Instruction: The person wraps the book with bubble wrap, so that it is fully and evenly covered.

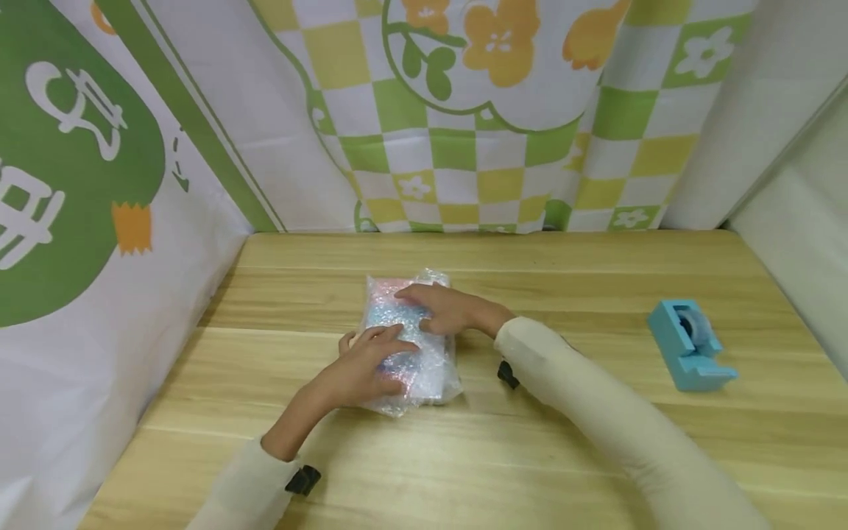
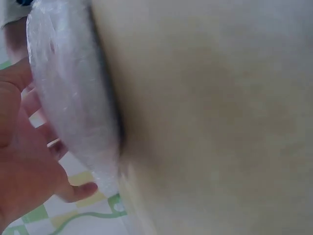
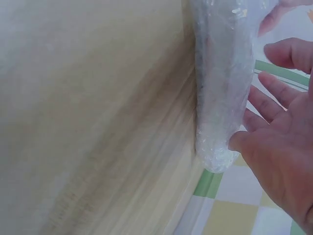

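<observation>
A flat package in bubble wrap (image 1: 433, 368), pink, blue and white under the clear film, lies on the wooden table. The left hand (image 1: 361, 375) rests on its near left part with fingers spread. Across the upper right part lies the right hand (image 1: 445, 308), its fingers loosely extended over the wrap. In the left wrist view the left hand (image 2: 29, 161) lies along the wrapped face of the package (image 2: 73, 93). The right wrist view shows the right hand (image 3: 283, 127) with relaxed fingers against the package (image 3: 222, 88). What is inside the wrap cannot be made out.
A blue tape dispenser (image 1: 689, 350) with a roll of clear tape stands on the right side of the table (image 1: 563, 449). A checked, flowered cloth (image 1: 457, 158) hangs behind the far edge, and white sheeting (image 1: 59, 397) closes off the left.
</observation>
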### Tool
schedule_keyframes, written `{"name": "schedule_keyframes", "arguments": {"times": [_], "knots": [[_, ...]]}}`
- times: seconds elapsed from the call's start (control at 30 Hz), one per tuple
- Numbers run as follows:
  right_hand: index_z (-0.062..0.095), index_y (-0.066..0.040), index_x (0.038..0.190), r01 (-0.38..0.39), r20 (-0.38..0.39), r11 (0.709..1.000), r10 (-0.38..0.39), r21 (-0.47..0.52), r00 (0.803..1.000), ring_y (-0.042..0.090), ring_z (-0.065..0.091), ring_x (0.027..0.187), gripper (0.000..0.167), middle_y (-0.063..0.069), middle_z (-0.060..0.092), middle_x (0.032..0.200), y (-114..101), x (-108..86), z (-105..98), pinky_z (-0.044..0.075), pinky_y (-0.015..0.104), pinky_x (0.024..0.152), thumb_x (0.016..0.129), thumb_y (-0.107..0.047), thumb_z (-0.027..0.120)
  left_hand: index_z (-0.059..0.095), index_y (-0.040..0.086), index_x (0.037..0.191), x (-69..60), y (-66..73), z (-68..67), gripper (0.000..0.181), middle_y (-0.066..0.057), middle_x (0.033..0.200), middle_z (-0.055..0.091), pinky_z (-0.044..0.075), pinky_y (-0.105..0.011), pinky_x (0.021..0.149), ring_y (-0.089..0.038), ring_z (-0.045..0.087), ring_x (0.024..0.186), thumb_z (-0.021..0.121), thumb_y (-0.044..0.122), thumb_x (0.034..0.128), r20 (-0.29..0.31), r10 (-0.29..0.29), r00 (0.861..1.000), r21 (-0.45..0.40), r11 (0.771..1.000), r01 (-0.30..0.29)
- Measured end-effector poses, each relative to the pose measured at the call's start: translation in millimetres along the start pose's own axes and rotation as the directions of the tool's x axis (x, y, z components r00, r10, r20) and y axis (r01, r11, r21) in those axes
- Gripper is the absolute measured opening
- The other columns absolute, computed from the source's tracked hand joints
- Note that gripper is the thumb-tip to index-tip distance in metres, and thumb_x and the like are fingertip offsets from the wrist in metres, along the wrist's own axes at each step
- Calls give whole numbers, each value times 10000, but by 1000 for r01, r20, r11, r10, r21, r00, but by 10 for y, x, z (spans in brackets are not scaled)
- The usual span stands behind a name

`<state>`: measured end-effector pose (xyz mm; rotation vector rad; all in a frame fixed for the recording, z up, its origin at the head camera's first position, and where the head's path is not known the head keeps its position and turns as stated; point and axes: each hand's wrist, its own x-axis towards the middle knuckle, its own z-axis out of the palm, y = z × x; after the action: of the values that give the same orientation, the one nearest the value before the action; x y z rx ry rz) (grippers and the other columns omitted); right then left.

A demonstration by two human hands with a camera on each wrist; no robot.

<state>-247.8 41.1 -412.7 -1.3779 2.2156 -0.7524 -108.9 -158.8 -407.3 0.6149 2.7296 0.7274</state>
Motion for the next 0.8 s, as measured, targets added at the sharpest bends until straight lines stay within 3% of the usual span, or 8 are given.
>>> {"name": "schedule_keyframes", "arguments": {"times": [0.1,0.23,0.3,0.37,0.43,0.53,0.7,0.8], "knots": [[396,-32,1504,18,-28,1000,-19,-18,999,322,333,1430,613,159,397,1539,16,-20,20,60,575,1167,943,-133,622,599,238,1372,2,24,49,575,-197,1576,325,189,-769,1028,-404,280,1428,824,270,843,-32,5,999,68,998,-2],[483,-33,1444,48,-135,999,-48,1,990,340,347,1418,522,163,443,1503,50,-131,42,174,543,1166,950,-131,622,617,213,1352,8,41,81,568,-225,1552,354,268,-733,1029,-419,308,1414,834,276,831,-51,28,998,108,994,-22],[524,-26,1412,21,-229,1000,-19,6,973,341,411,1375,476,159,493,1461,36,-254,20,274,511,1141,956,-122,624,623,205,1344,5,50,83,565,-236,1544,362,277,-719,1035,-427,319,1406,837,275,826,-48,30,998,116,993,-24],[555,-16,1380,-59,-331,998,61,15,941,343,479,1319,436,160,549,1406,-16,-442,-52,355,488,1099,964,-126,625,622,206,1345,-3,58,77,562,-234,1549,354,261,-722,1043,-431,313,1408,833,277,829,-39,20,999,113,993,-16],[577,-20,1354,-181,-427,982,184,48,885,354,551,1240,400,168,606,1336,-88,-696,-159,418,500,1041,978,-148,624,619,214,1347,-12,66,61,555,-225,1561,339,238,-727,1051,-429,304,1414,827,279,837,-33,9,999,108,994,-5],[589,-27,1329,-347,-514,927,368,139,775,387,596,1163,376,198,650,1253,-154,-1170,-338,462,545,961,1008,-223,599,621,224,1342,-24,65,37,545,-207,1570,332,213,-734,1057,-422,301,1416,827,275,841,-39,-4,999,99,995,8],[582,0,1306,-512,-604,826,539,238,588,458,585,1113,447,273,647,1200,-71,-2057,-475,453,605,880,1035,-351,524,612,226,1353,-63,54,21,561,-197,1576,326,196,-755,1045,-426,299,1414,831,269,838,-49,-8,999,90,996,13],[551,31,1325,-602,-613,743,630,294,478,494,569,1091,521,324,611,1220,32,-2528,-443,457,601,828,1036,-398,490,609,219,1353,-104,32,29,572,-202,1572,332,201,-760,1038,-433,305,1408,836,259,831,-55,-1,998,95,995,7]]}}
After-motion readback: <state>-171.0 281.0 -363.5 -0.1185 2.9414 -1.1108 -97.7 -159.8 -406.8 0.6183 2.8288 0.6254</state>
